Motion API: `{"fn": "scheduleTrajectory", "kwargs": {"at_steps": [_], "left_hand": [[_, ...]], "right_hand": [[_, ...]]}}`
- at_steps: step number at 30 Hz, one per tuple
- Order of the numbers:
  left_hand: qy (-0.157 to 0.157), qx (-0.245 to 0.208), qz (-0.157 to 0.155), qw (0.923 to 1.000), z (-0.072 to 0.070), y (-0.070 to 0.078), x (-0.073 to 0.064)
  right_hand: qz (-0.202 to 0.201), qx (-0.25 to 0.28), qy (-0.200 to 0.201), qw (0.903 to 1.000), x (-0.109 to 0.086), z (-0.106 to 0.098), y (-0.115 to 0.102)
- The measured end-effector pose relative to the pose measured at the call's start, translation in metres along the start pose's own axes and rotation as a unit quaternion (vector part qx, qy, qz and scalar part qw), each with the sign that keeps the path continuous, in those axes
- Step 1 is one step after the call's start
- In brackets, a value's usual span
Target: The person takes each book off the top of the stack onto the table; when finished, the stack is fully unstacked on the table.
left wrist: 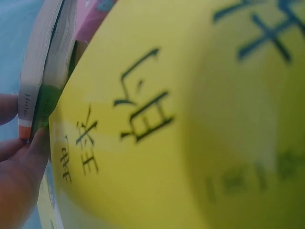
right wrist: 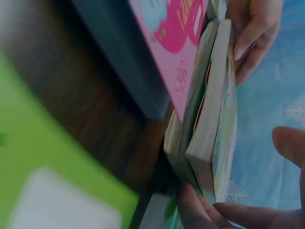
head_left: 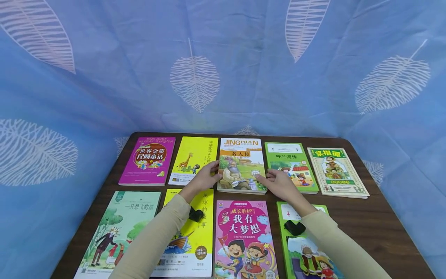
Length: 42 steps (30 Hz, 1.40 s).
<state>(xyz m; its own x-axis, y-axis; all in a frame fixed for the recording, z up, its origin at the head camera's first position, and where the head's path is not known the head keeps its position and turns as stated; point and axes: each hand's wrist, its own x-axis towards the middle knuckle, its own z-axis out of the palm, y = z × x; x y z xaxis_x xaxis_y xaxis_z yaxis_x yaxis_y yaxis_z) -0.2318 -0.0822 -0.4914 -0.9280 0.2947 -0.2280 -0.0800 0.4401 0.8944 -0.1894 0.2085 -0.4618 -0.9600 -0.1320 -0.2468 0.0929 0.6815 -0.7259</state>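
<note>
A white picture-covered book [head_left: 240,149] with an orange title band lies at the back middle. Under it the left wrist view shows another book with a green spine [left wrist: 46,100]. My left hand [head_left: 206,178] pinches the white book at its left edge, thumb [left wrist: 7,109] over the cover side and fingers at the spine. At the right edge is my right hand [head_left: 283,184], its fingertips [right wrist: 188,195] at the lower corner of the stacked books. In the right wrist view its thumb [right wrist: 288,145] stands apart from the cover.
Purple [head_left: 148,161], yellow [head_left: 193,155], green [head_left: 289,149] and cream [head_left: 338,172] books share the back row. In front lie a mint book [head_left: 136,217], another yellow book [head_left: 195,248], a pink book [head_left: 245,232] and a green one [head_left: 289,248]. A blue leaf-patterned curtain [head_left: 244,89] hangs behind the dark wooden table [head_left: 376,228].
</note>
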Motion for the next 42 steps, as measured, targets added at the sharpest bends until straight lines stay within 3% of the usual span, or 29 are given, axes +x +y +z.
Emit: {"fn": "scheduleTrajectory", "kwargs": {"at_steps": [8,15,25,37,42], "left_hand": [[0.002,0.006,0.002,1.0,0.0,0.001,-0.002],[0.006,0.007,-0.002,1.0,0.001,-0.001,-0.002],[-0.006,-0.004,0.012,0.9999,0.004,-0.003,-0.004],[-0.013,0.06,0.04,0.9973,0.009,0.005,0.001],[-0.005,0.074,0.033,0.9967,0.009,0.006,0.002]], "right_hand": [[0.056,-0.061,0.007,0.9966,0.033,0.007,-0.011],[0.089,-0.063,0.017,0.9939,0.046,0.007,-0.01],[0.071,-0.011,0.055,0.9959,0.044,0.003,0.002],[0.066,0.06,0.071,0.9935,0.027,-0.006,0.009],[0.063,0.143,0.071,0.9852,0.019,-0.011,0.021]]}}
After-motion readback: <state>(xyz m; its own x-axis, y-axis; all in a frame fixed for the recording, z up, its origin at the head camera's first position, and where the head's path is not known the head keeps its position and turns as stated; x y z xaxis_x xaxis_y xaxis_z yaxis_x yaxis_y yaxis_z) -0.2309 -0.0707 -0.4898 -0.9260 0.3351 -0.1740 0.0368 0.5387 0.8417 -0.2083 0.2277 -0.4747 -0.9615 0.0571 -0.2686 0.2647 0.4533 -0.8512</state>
